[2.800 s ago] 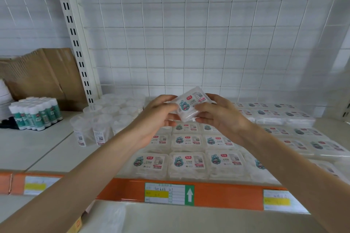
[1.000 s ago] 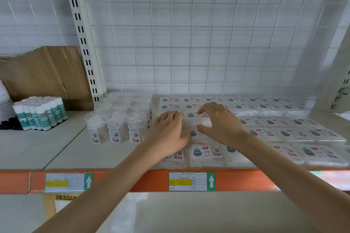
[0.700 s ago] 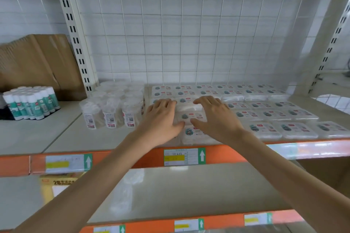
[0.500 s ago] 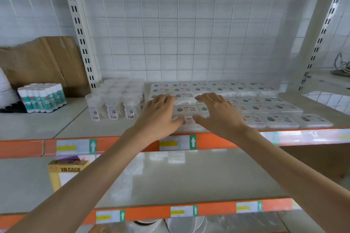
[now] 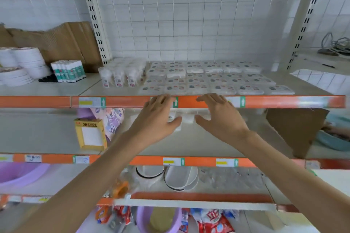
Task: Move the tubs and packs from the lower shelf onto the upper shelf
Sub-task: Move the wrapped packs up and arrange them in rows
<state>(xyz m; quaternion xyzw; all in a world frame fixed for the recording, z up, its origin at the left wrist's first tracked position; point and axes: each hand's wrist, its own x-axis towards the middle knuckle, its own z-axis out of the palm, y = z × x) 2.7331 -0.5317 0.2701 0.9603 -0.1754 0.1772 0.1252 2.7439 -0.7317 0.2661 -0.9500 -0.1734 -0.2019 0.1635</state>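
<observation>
While both arms stretch out toward the shelving, the left hand (image 5: 157, 117) and the right hand (image 5: 219, 117) hover side by side, palms down, in front of the orange rail (image 5: 123, 101) of the upper shelf (image 5: 91, 89). Fingers on both are loosely spread and only gently bent, and neither hand has hold of anything. The fingertips (image 5: 161, 100) of the left overlap the rail's price label, and the right's sit level with them.

Up top, the flat packs (image 5: 208, 79) lie in tidy rows across the middle and right of the upper shelf, above and beyond the fingertips and clear of them. The clear tubs (image 5: 121, 75) stand bunched just left of the packs.

Now look between the two thumbs: a small white cluster (image 5: 187, 119) sits on the lower shelf (image 5: 189, 143), framed right in that gap. It's too blurred to say whether it's packs or tubs, or whether a thumb is touching it.

Off to the left on that lower shelf stands a yellow box (image 5: 90, 134). On the upper level, far left, are glue sticks (image 5: 68, 71) and white tape rolls (image 5: 22, 62), with cardboard (image 5: 70, 41) leaning behind them.
</observation>
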